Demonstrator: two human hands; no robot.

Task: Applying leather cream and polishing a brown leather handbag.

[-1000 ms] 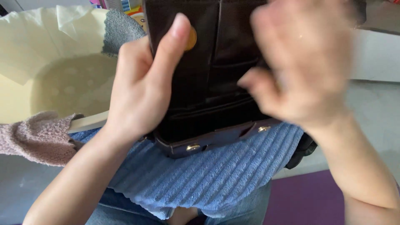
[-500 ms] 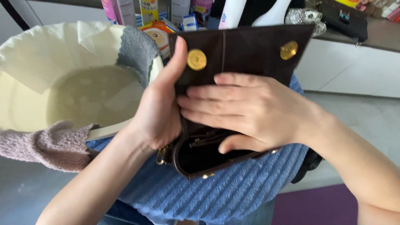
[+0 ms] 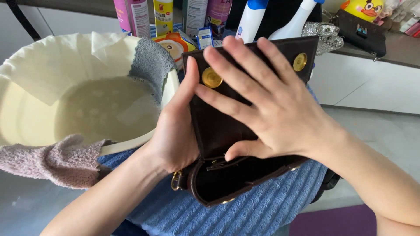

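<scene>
I had my left hand (image 3: 175,135) clamped on the near edge of the dark brown bag (image 3: 227,175), thumb up along the raised flap (image 3: 218,126) and touching just beside one of its two gold snap buttons (image 3: 211,77). My right hand (image 3: 267,109) lay flat and spread across the inside of that flap, fingers (image 3: 232,57) fanned toward the top edge, thumb tucked down near the bag's open mouth (pressing rather than gripping, as far as I could tell). The second snap (image 3: 299,61) sat just beyond my right fingertips, at the flap's far corner. The bag rested below both hands on a blue ribbed towel (image 3: 245,209). To the left of my left hand stood a cream basin (image 3: 17,118) with cloudy water, a grey cloth (image 3: 151,65) and a pinkish cloth (image 3: 52,161) draped over its rim. Beyond my fingers, bottles (image 3: 192,15) crowded the shelf.
</scene>
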